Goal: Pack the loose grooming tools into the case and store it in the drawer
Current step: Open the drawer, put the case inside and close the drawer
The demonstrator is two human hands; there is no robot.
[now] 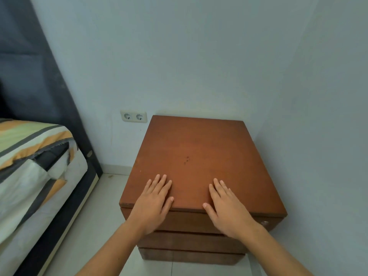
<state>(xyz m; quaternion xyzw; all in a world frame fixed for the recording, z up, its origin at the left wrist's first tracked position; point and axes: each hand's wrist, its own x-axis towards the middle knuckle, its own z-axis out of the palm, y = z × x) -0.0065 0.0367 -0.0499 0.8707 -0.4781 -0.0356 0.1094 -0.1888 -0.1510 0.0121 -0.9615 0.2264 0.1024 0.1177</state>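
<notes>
Two hands lay flat, fingers spread and holding nothing, on the near edge of the brown nightstand top (197, 148): left hand (153, 202), right hand (227, 208). Three closed drawer fronts sat below; the top drawer (185, 221) had one round lock (264, 223) at right. One double socket (133, 116) was on the far wall.

Counted: 2 hands, left hand (154, 204) & right hand (229, 210), both laid flat; 1 wooden cabinet (199, 156) w/ 3 drawer fronts (189, 221); 1 double wall socket (133, 116); 1 bed (29, 156).
</notes>
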